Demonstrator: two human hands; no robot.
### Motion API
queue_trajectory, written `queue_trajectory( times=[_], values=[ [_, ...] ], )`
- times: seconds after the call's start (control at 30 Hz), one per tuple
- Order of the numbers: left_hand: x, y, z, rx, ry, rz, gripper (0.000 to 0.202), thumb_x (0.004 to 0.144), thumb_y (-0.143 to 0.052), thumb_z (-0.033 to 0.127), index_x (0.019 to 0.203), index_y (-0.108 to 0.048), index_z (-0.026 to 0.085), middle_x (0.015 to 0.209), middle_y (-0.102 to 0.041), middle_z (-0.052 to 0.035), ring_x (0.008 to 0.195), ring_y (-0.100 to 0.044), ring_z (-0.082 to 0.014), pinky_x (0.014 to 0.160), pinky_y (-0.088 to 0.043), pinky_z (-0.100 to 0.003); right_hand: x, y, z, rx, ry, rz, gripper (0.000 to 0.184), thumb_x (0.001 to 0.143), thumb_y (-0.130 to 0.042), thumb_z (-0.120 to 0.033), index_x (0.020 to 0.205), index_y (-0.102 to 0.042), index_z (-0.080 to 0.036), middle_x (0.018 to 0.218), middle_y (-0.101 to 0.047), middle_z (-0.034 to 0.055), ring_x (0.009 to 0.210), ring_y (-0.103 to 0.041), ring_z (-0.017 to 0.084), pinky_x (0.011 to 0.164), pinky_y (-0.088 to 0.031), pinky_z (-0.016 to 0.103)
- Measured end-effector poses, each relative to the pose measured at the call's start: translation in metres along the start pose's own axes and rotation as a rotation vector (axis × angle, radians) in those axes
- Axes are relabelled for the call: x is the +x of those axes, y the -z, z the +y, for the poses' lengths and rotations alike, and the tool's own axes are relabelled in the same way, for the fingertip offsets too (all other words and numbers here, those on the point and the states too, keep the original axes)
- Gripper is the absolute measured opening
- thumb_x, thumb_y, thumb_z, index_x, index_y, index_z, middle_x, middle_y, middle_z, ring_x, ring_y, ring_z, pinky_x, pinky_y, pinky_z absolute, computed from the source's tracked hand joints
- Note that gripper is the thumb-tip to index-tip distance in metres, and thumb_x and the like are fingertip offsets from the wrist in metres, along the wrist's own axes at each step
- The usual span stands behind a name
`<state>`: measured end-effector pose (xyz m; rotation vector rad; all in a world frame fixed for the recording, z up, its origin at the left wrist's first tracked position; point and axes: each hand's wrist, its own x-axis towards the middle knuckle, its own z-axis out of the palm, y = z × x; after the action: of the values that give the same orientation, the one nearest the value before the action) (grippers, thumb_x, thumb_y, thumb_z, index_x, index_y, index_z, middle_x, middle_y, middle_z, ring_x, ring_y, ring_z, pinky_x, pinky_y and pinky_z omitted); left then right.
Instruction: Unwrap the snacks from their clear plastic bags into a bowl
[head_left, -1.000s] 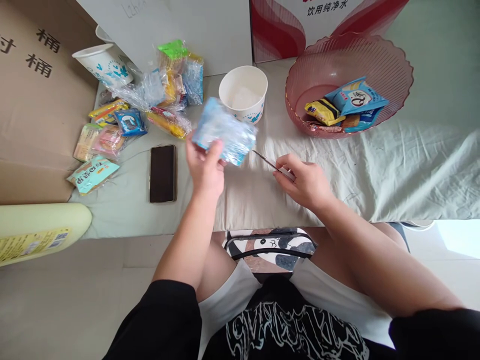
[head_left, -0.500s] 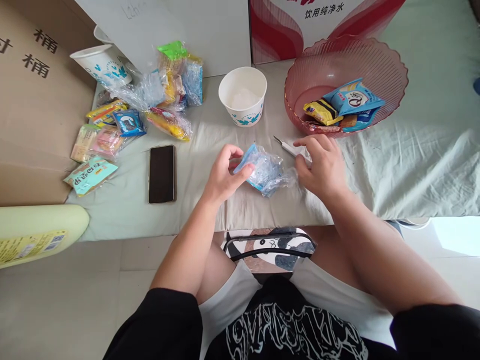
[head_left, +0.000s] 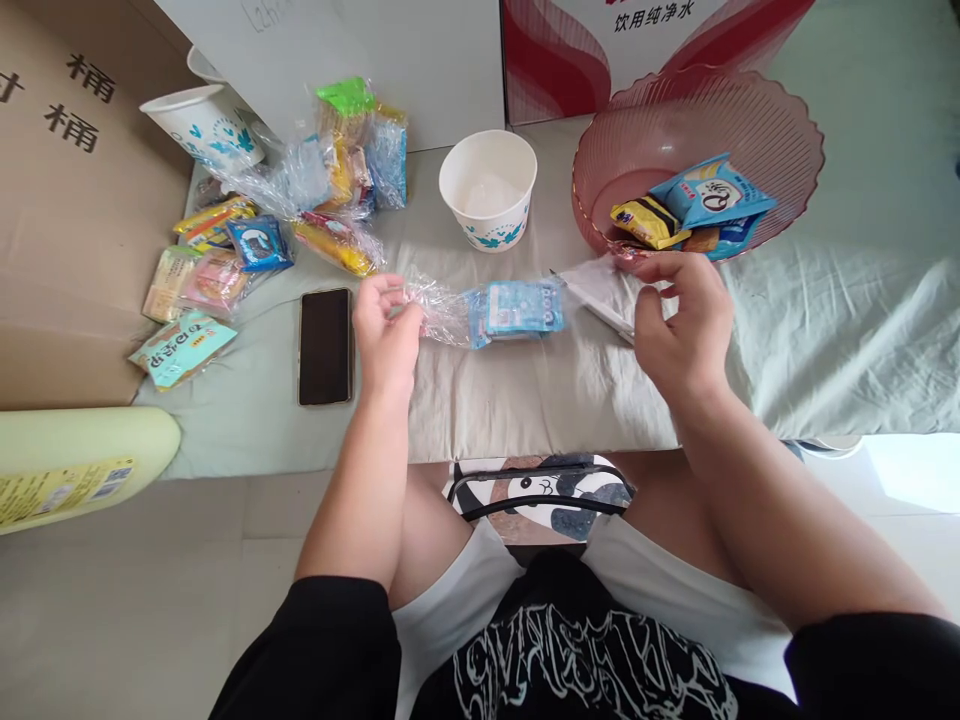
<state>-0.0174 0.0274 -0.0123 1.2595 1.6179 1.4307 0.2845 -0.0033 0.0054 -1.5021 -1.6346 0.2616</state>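
My left hand (head_left: 386, 335) pinches the twisted clear end of a plastic bag (head_left: 450, 312). The bag lies stretched on the pale green cloth and holds blue snack packets (head_left: 521, 307). My right hand (head_left: 679, 320) hovers to the right of the bag, just below the pink bowl (head_left: 787, 120), with its fingers curled. A thin white-handled tool (head_left: 596, 292) lies beside its thumb, pointing left. I cannot tell whether the fingers still grip the tool.
A white paper cup (head_left: 487, 185) stands behind the bag. The pink bowl holds several snack packets (head_left: 709, 195). A black phone (head_left: 325, 345) lies to the left, with loose snack packs (head_left: 217, 270) and a bag of snacks (head_left: 349, 170) beyond it. Cardboard boxes stand at the left and back.
The blue-packet bag came down from in front of the cup onto the cloth and is now pulled out lengthwise by my left hand. My right hand moved right, toward the bowl.
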Motion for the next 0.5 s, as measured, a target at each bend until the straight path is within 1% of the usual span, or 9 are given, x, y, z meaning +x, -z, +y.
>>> queue_trajectory(
  times=[0.07,0.13,0.17,0.2,0.27,0.3,0.37,0.43,0.5],
  values=[
    [0.001,0.002,0.002,0.047,-0.131,0.004,0.033,0.080,-0.075,0.031,0.111,-0.062,0.028,0.116,-0.068,-0.0058,0.115,-0.067,-0.0250,0.095,-0.057,-0.039,-0.001,0.002,-0.003,0.015,0.018,0.029,0.021,0.090,-0.047,-0.018,0.100,-0.064,-0.025,0.103,-0.072,0.0121,0.104,-0.066,0.031,0.090,-0.051,0.051],
    [-0.002,0.000,0.008,0.115,-0.236,-0.086,0.041,0.080,-0.078,0.038,0.116,-0.063,0.028,0.135,-0.065,-0.0081,0.136,-0.057,-0.0292,0.108,-0.051,-0.043,-0.005,0.001,-0.009,0.040,0.106,-0.012,0.018,0.091,-0.050,-0.020,0.101,-0.063,-0.025,0.103,-0.071,0.0116,0.102,-0.066,0.031,0.092,-0.051,0.051],
    [-0.004,-0.002,0.012,0.155,-0.257,-0.160,0.044,0.079,-0.080,0.041,0.117,-0.063,0.028,0.137,-0.065,-0.0086,0.138,-0.055,-0.0301,0.110,-0.050,-0.044,-0.007,-0.002,-0.012,0.050,0.162,-0.053,0.017,0.091,-0.052,-0.022,0.103,-0.063,-0.025,0.104,-0.071,0.0111,0.102,-0.066,0.030,0.092,-0.051,0.050],
    [-0.007,-0.005,0.015,0.199,-0.259,-0.241,0.047,0.077,-0.082,0.044,0.117,-0.064,0.028,0.135,-0.067,-0.0088,0.135,-0.058,-0.0304,0.109,-0.050,-0.043,-0.009,-0.004,-0.015,0.053,0.213,-0.102,0.017,0.091,-0.054,-0.024,0.105,-0.064,-0.025,0.106,-0.072,0.0107,0.102,-0.066,0.030,0.092,-0.050,0.050],
    [-0.012,-0.010,0.021,0.280,-0.234,-0.374,0.052,0.072,-0.084,0.044,0.117,-0.066,0.026,0.123,-0.072,-0.0080,0.118,-0.067,-0.0286,0.102,-0.053,-0.040,-0.014,-0.011,-0.019,0.017,0.278,-0.186,0.020,0.091,-0.057,-0.027,0.109,-0.065,-0.025,0.108,-0.073,0.0098,0.101,-0.066,0.030,0.089,-0.049,0.047],
    [-0.014,-0.012,0.023,0.311,-0.220,-0.410,0.053,0.071,-0.085,0.042,0.118,-0.067,0.025,0.116,-0.073,-0.0069,0.108,-0.069,-0.0263,0.096,-0.055,-0.038,-0.015,-0.013,-0.021,-0.022,0.284,-0.214,0.020,0.091,-0.058,-0.028,0.109,-0.066,-0.025,0.107,-0.073,0.0093,0.100,-0.066,0.029,0.086,-0.048,0.046],
    [-0.016,-0.012,0.025,0.348,-0.197,-0.428,0.052,0.069,-0.084,0.036,0.118,-0.068,0.024,0.102,-0.074,-0.0035,0.087,-0.069,-0.0209,0.082,-0.055,-0.034,-0.018,-0.017,-0.021,-0.110,0.262,-0.227,0.018,0.092,-0.057,-0.027,0.106,-0.069,-0.025,0.101,-0.074,0.0080,0.095,-0.064,0.028,0.082,-0.044,0.043],
    [-0.017,-0.010,0.025,0.361,-0.158,-0.439,0.038,0.072,-0.080,0.034,0.107,-0.071,0.023,0.085,-0.072,0.0004,0.071,-0.063,-0.0167,0.069,-0.050,-0.030,-0.019,-0.019,-0.019,-0.156,0.246,-0.239,0.018,0.094,-0.056,-0.027,0.103,-0.070,-0.025,0.092,-0.073,0.0068,0.091,-0.063,0.027,0.079,-0.042,0.041],
    [-0.016,-0.004,0.024,0.377,-0.093,-0.450,0.013,0.078,-0.073,0.034,0.084,-0.072,0.022,0.068,-0.065,0.0023,0.061,-0.056,-0.0148,0.061,-0.044,-0.029,-0.018,-0.019,-0.015,-0.149,0.254,-0.292,0.020,0.095,-0.054,-0.026,0.104,-0.072,-0.025,0.090,-0.074,0.0067,0.090,-0.064,0.027,0.079,-0.042,0.040]
  ],
)
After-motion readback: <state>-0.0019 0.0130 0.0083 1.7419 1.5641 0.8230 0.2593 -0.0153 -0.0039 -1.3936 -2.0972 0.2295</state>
